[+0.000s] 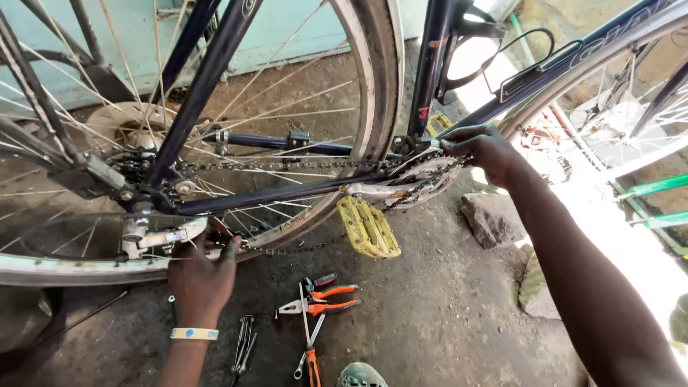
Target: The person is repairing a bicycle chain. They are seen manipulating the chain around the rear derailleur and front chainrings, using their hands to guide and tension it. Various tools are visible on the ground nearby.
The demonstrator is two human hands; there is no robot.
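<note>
Above the dirt floor [444,301], largest item: a dark blue bicycle frame [215,68], its tubes crossing the upper half of your view. Mounted in it, a spoked rear wheel [362,93] with a worn tyre, its rim running along the lower left.

Next, the chain [287,164], stretched taut along its upper run from the rear sprockets [136,168] to the front chainring [423,179]; its lower run sags loose beneath the frame tube.

Your right hand [479,147], arm reaching in from the lower right, is closed in a narrow pinch on the chain at the top of the chainring. Your left hand [204,276], a pale band on its wrist, is raised under the rear derailleur [154,233], fingers touching the slack lower chain beside it; whether they are closed around it, you cannot tell.

A yellow pedal [367,228] hangs on its crank just below the chainring, between your two hands.

A second bicycle [616,79] stands at the right edge of view. Two stones [494,218] lie on the floor near the right arm.

Smallest: on the floor below the pedal, orange-handled pliers [322,301], an orange-handled wrench [309,355] just below them, and a bundle of thin metal spokes [244,344] near your left wrist.
</note>
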